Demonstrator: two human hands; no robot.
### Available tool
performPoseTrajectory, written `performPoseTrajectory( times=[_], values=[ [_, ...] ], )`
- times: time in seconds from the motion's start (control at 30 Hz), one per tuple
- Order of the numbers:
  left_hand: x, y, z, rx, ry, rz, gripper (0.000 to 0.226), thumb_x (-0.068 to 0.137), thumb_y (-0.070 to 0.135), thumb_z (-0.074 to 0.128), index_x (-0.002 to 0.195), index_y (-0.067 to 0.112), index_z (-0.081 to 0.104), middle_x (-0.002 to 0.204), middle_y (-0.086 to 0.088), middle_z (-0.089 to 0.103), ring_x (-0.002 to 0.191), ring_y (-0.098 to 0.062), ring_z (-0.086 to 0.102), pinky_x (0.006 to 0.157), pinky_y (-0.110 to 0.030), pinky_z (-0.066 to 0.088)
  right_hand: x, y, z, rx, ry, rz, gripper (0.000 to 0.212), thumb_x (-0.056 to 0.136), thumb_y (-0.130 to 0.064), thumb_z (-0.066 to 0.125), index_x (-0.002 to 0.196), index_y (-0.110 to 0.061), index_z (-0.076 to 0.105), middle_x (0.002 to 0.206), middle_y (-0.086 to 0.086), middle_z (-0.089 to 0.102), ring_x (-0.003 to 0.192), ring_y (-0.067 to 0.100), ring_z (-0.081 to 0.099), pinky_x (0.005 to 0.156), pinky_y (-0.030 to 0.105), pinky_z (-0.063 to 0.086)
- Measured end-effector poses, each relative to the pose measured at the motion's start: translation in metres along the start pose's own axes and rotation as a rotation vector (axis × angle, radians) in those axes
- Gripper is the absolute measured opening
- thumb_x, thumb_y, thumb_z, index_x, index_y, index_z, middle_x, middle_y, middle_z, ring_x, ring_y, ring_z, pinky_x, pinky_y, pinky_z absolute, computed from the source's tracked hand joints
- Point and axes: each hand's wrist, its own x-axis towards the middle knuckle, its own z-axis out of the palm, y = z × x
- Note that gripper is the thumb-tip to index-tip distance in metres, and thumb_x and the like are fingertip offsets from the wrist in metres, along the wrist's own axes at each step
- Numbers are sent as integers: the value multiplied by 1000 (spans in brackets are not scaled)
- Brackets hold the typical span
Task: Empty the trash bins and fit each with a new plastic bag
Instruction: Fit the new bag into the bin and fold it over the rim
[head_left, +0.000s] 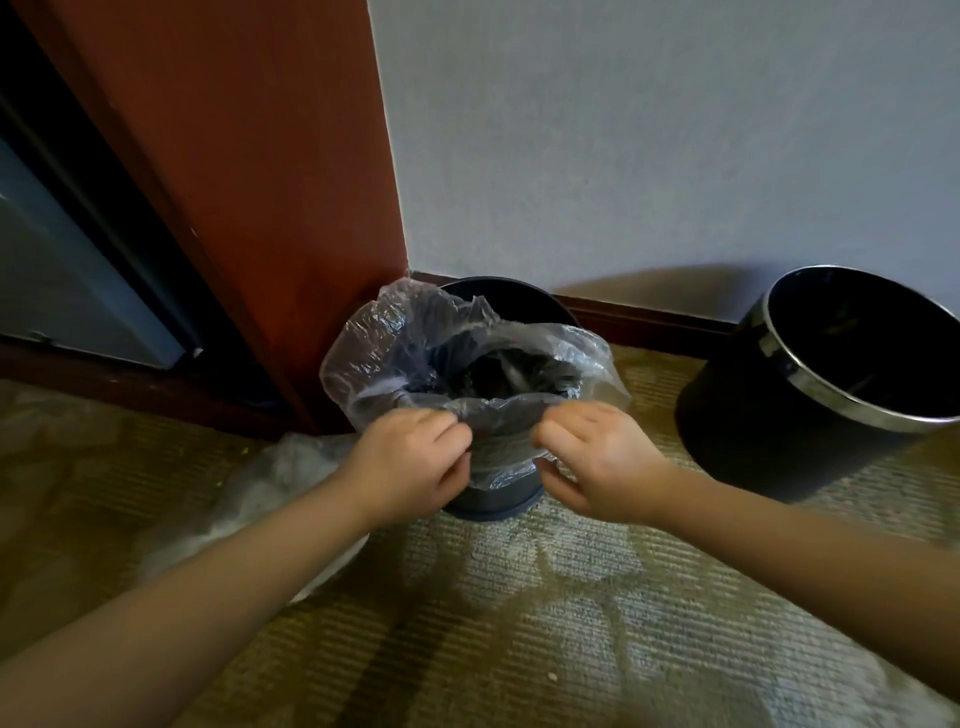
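Clear plastic bag (415, 343) lies loosely in the small dark bin (498, 501), which stands on the carpet floor (571, 623) at the wall corner. Left grip (410, 462) and right grip (597, 457) both pinch its near edge. Another black bin (753, 431) stands to the right.

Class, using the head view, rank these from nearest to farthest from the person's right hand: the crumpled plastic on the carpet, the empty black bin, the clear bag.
1. The clear bag: pinched by the right hand, straight ahead.
2. The empty black bin: apart from that hand, off to its right.
3. The crumpled plastic: lower left, beyond the left hand.
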Motion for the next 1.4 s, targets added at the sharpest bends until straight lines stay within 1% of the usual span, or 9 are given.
performPoseTrajectory(
  times=[0.1,0.2,0.33,0.47,0.67,0.9,1.03,1.2,1.4],
  values=[
    [14,-4,4,82,-23,-95,30,77,30,61,97,10,54,93,-7,59,86,-25,53,69,-37,45,9,-7,11,-81,-24,79,52,81,-31,70,123,-9,48,111,10,58,101,24,51,88,37,38],
    [18,-15,5,111,-367,-173,41,82,46,61,108,15,53,100,-2,62,98,-25,58,85,-38,43,9,12,20,-105,-203,193,65,77,-40,75,130,-12,49,112,6,65,109,26,58,108,45,34],
    [17,-39,1,58,-546,-181,41,85,63,48,94,24,55,84,7,55,87,-14,52,80,-29,33,8,43,12,-140,-338,151,34,79,-44,71,95,-14,67,85,3,67,87,27,65,104,41,37],
    [19,-43,-2,-210,-284,-292,43,82,50,41,99,15,60,91,2,60,87,-18,57,75,-33,45,16,39,-3,126,-335,304,54,85,-50,44,125,-17,58,108,4,67,105,22,58,107,37,31],
    [48,-51,-10,36,75,-428,27,80,14,56,104,2,60,106,-14,58,98,-34,55,78,-44,49,51,37,-3,109,-23,557,61,94,-39,51,148,-15,34,152,7,38,140,26,34,115,49,27],
    [88,-74,-11,86,-19,-578,44,83,19,61,124,7,54,137,-10,45,125,-32,41,99,-44,38,100,76,-8,45,-341,698,82,94,-38,53,155,-28,0,163,3,4,145,29,22,115,49,26],
    [102,-91,2,72,-159,-573,39,89,25,56,125,10,54,142,-5,41,129,-27,37,102,-42,38,119,103,0,120,-440,759,84,93,-39,56,155,-32,0,163,0,7,138,29,36,102,46,44],
    [117,-123,21,-103,-388,-659,65,89,37,60,145,21,32,156,1,19,140,-25,27,108,-43,34,131,128,19,227,-502,790,88,92,-41,61,155,-29,1,161,3,17,138,30,37,104,43,42],
    [116,-144,48,-467,-525,-937,82,81,54,65,147,21,30,152,-4,33,135,-25,37,108,-38,36,133,143,38,470,-543,915,83,89,-36,67,155,-22,19,152,8,37,136,27,41,107,36,36]
  ],
)
